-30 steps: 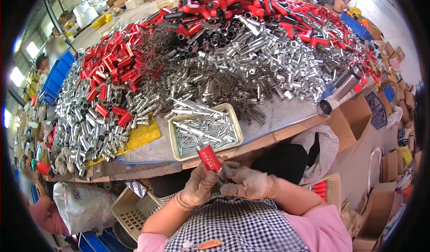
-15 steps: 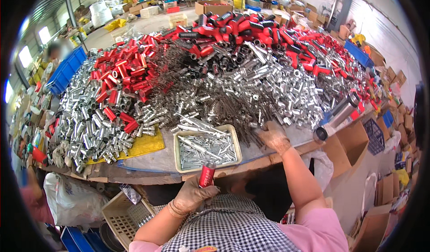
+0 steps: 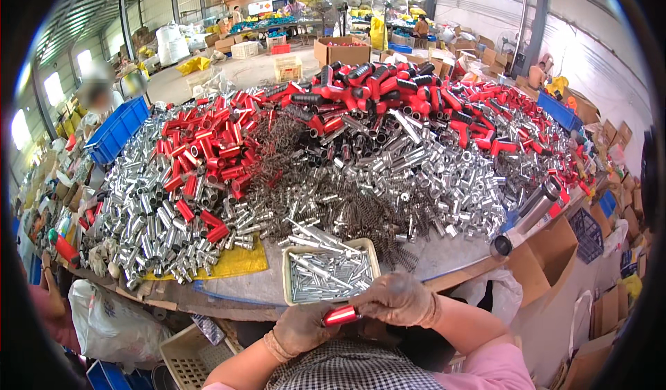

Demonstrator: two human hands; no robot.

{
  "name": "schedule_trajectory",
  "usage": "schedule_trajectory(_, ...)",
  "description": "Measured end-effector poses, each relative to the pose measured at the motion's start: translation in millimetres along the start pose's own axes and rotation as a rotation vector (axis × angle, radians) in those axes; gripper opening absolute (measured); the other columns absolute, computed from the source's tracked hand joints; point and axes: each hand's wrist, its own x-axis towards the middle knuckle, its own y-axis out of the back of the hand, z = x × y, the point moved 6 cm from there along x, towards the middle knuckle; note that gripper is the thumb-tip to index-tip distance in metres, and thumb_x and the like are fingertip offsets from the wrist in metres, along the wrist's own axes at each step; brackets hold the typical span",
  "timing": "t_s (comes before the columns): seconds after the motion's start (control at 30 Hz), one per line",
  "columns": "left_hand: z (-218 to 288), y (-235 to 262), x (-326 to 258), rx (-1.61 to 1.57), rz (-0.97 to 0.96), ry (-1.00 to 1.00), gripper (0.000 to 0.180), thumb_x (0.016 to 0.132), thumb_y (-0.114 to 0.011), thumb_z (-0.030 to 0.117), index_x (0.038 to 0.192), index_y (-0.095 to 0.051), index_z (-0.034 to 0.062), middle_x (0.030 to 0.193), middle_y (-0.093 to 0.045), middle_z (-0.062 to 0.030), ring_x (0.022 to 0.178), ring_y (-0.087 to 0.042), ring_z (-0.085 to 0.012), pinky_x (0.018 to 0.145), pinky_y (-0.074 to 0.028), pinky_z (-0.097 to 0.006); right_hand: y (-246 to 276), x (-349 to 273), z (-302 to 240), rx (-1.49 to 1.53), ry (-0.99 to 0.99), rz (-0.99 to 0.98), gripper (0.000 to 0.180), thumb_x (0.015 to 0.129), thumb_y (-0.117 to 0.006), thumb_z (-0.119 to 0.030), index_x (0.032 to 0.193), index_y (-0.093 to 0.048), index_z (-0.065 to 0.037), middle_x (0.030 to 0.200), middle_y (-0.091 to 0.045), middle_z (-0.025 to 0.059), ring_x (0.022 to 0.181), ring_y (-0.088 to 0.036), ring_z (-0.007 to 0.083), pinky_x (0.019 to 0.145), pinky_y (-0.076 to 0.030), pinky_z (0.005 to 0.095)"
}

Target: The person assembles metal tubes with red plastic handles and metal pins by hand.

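Note:
Near my body, at the table's front edge, my gloved left hand (image 3: 302,329) is closed round a shiny red metal sleeve (image 3: 340,315), which lies nearly level. My gloved right hand (image 3: 399,298) is bent in with its fingers pinched at the sleeve's right end. Whatever those fingers hold is hidden. Just beyond both hands stands a pale tray (image 3: 286,282) of thin silver pins. Behind it spreads a tangled heap of dark coil springs (image 3: 371,203).
Red sleeves (image 3: 205,144) heap at the left, with silver tubes (image 3: 142,223) around them. Red-and-black handles (image 3: 388,88) are piled at the back. A steel cylinder (image 3: 534,210) lies at the right edge above an open carton (image 3: 548,251). Another person (image 3: 97,102) is at far left.
My right hand has come back from the springs to the red sleeve. My left hand has tipped the sleeve from upright to nearly level. The view has tilted up.

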Motion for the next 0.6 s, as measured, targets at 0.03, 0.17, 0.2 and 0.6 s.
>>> schedule_trajectory(0.03, -2.1, 1.3, -0.8, 0.046, -0.015, -0.008, 0.040, 0.082, -0.069, 0.030, 0.117, -0.062, 0.0116, 0.092, -0.068, -0.0166, 0.088, -0.067, -0.0329, 0.076, -0.052, -0.040, -2.3, 1.7, 0.1, 0.091, 0.069, 0.008, 0.020, 0.086, -0.065, -0.015, 0.105, -0.069, -0.012, 0.081, -0.066, 0.0154, 0.075, -0.065, 0.0335, 0.065, -0.051, 0.0395)
schedule_trajectory(0.17, 0.8, 20.2, -8.2, -0.198, 0.037, 0.071, 0.036, 0.081, -0.071, 0.028, 0.112, -0.065, 0.0105, 0.090, -0.068, -0.0162, 0.086, -0.067, -0.0330, 0.075, -0.052, -0.039, -9.2, 28.7, 5.3, 0.285, 0.099, -0.122, 0.023, 0.087, -0.064, -0.019, 0.109, -0.067, -0.012, 0.082, -0.066, 0.0154, 0.075, -0.064, 0.0347, 0.066, -0.051, 0.0406)
schedule_trajectory(0.2, -8.8, 21.5, -8.1, -0.179, 0.068, 0.071, 0.035, 0.079, -0.073, 0.027, 0.109, -0.066, 0.0103, 0.088, -0.068, -0.0166, 0.083, -0.067, -0.0338, 0.074, -0.052, -0.038, -12.2, 34.7, 3.7, 0.190, 0.193, -0.068, 0.027, 0.087, -0.066, -0.022, 0.112, -0.065, -0.011, 0.080, -0.065, 0.0145, 0.070, -0.063, 0.0333, 0.062, -0.049, 0.0403)
schedule_trajectory(0.6, -84.4, 66.6, -18.2, -0.067, 0.220, 0.348, 0.036, 0.081, -0.073, 0.035, 0.100, -0.066, 0.0053, 0.082, -0.069, -0.0156, 0.078, -0.069, -0.0296, 0.070, -0.052, -0.038, -27.9, 158.4, 16.4, -0.009, 0.108, -0.640, 0.063, 0.082, -0.067, -0.043, 0.129, -0.050, -0.005, 0.095, -0.065, 0.0181, 0.089, -0.064, 0.0347, 0.077, -0.050, 0.0402)
